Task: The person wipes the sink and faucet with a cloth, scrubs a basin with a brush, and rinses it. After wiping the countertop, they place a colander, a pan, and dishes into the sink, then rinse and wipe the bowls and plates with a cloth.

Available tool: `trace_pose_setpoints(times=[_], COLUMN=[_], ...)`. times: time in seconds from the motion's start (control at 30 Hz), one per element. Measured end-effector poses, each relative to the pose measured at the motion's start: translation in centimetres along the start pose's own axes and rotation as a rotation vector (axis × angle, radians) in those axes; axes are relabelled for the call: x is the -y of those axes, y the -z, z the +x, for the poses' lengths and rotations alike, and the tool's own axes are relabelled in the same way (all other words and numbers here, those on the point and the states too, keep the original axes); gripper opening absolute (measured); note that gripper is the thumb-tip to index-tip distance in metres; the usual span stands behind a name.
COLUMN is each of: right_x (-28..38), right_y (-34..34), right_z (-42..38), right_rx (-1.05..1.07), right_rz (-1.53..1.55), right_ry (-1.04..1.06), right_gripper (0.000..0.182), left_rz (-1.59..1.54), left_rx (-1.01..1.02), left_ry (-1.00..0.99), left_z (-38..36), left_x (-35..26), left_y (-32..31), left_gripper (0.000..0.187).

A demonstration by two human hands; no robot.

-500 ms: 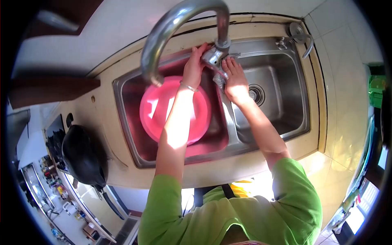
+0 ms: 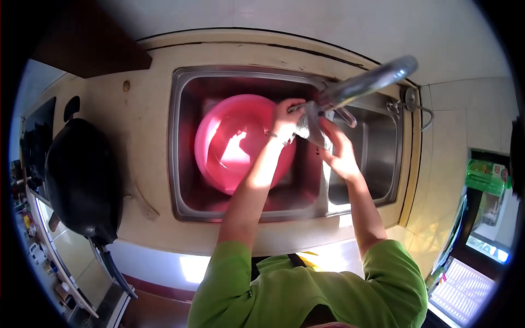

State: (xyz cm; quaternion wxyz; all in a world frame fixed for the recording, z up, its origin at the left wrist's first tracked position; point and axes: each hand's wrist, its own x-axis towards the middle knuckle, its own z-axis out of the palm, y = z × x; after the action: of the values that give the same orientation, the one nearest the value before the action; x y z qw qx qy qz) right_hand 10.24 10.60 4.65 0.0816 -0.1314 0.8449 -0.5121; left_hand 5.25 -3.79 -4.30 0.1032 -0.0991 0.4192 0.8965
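A grey-white cloth [image 2: 310, 130] hangs at the base of the tap [image 2: 369, 82], over the divider between two sink basins. My left hand [image 2: 285, 119] is closed on the cloth's left side. On the other side, my right hand [image 2: 342, 154] has its thumb and fingers apart, fingertips right at the cloth's edge. Just above that hand is the tap's lever [image 2: 347, 117]. Below my left wrist, a pink basin [image 2: 210, 158] sits in the left part of the steel sink [image 2: 178, 147], sunlight falling on its inside.
A black wok [image 2: 82, 175] with a long handle stands on the counter [image 2: 147, 169] to the left. At the sink's far right corner is a small curved spout [image 2: 429, 117]. A brown cabinet [image 2: 90, 44] juts in at upper left. Something green [image 2: 486, 176] hangs at right.
The view has shifted, and the tap's spout now points to the upper right. My left hand has taken hold of the cloth; the right hand's fingers have spread.
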Motion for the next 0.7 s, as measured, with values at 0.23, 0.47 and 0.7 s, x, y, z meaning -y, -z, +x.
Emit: trace_pose_setpoints(times=[0.23, 0.47, 0.7], right_x=[-3.2, -4.1, -12.9], right_y=[6.5, 11.4, 12.6], right_z=[1.9, 11.6, 14.0], right_rx=[-0.494, -0.02, 0.104], right_rz=[0.154, 0.018, 0.205], right_ry=[-0.293, -0.091, -0.15], right_gripper=[0.023, 0.042, 0.02], left_rz=[0.81, 0.975, 0.959], left_rx=[0.216, 0.755, 0.702], left_ry=[-0.326, -0.255, -0.371], left_z=[5.7, 11.4, 13.6], left_x=[-8.5, -9.8, -5.9], left_y=[-1.8, -6.6, -7.7], left_gripper=[0.018, 0.024, 0.022])
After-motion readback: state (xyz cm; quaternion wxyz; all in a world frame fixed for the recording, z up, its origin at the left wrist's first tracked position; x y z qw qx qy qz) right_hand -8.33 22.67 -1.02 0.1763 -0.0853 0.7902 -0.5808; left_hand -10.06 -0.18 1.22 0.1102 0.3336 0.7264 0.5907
